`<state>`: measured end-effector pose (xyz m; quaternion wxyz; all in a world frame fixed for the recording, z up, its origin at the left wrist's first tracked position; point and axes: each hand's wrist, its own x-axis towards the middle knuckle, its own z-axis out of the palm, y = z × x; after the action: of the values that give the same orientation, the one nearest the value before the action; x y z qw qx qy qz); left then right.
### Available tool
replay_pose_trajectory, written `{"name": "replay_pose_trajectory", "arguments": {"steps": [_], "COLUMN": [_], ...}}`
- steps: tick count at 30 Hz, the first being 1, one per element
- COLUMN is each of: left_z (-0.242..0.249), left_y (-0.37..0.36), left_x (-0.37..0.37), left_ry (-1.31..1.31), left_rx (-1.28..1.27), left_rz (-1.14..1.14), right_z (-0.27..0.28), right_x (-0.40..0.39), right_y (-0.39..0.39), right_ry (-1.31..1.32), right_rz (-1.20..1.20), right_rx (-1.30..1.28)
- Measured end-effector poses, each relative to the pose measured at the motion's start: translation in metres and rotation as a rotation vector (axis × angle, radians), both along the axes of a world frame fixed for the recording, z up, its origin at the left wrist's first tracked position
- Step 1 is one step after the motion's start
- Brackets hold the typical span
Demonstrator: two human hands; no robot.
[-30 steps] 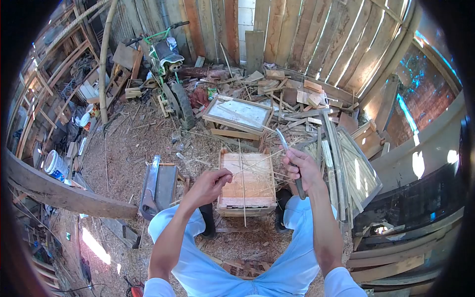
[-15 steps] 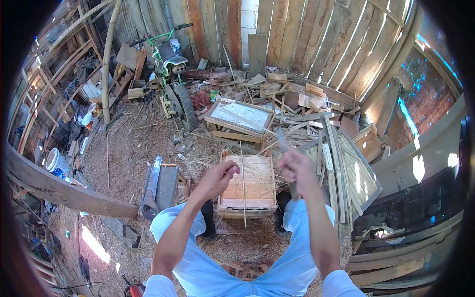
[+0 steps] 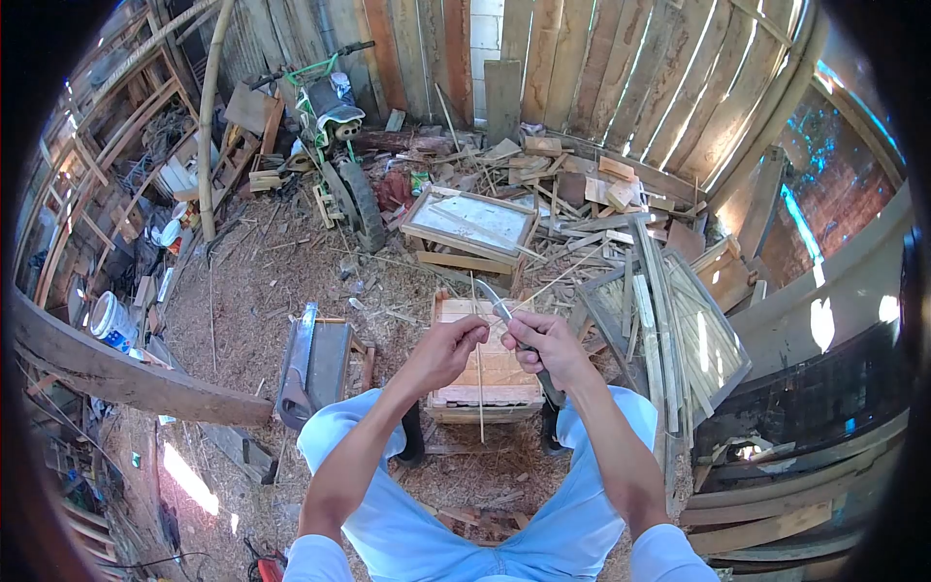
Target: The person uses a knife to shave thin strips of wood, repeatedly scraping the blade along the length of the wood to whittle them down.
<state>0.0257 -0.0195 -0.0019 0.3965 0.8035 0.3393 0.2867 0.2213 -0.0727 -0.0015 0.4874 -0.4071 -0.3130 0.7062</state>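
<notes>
My right hand [image 3: 545,345] is wrapped round the dark handle of a knife [image 3: 497,303], whose curved blade points up and left. Close beside it, my left hand [image 3: 454,347] is closed in a pinch on a thin wooden strip [image 3: 567,276], which slants up to the right past the knife; its held end is hidden by the fingers. Between my knees stands a low slatted wooden box [image 3: 485,400]. A long thin stick [image 3: 480,412] runs upright in the view across the box top and past its near edge.
A handsaw [image 3: 303,354] rests on a small bench [image 3: 328,364] to the left. Farther off are a wooden-framed panel [image 3: 470,228], a green motorbike [image 3: 339,145] and heaped wood scraps [image 3: 601,194]. A framed panel [image 3: 703,335] and boards lean at right. Shavings cover the floor.
My right hand has come down and left with the knife, bringing the blade next to my left hand. My left hand has shifted slightly right. Fewer loose strips show over the box.
</notes>
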Motion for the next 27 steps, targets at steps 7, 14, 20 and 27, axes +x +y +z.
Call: {"name": "replay_pose_trajectory", "arguments": {"steps": [7, 14, 20, 27], "left_z": [0.000, 0.002, 0.002, -0.003], "left_y": [0.004, 0.005, 0.004, 0.003], "left_x": [-0.008, -0.034, -0.012, -0.009], "left_ry": [0.039, 0.140, 0.076, 0.021], "left_rx": [-0.172, -0.189, -0.156, -0.108], "left_rz": [-0.061, -0.035, -0.030, -0.037], "right_z": [0.004, 0.001, -0.002, 0.006], "right_x": [0.004, 0.055, -0.008, 0.006], "right_y": [0.001, 0.007, -0.004, 0.001], "right_ry": [-0.073, 0.078, -0.001, 0.017], "right_rz": [-0.040, -0.247, 0.002, 0.009], "right_rx": [0.006, 0.043, -0.010, -0.022]}}
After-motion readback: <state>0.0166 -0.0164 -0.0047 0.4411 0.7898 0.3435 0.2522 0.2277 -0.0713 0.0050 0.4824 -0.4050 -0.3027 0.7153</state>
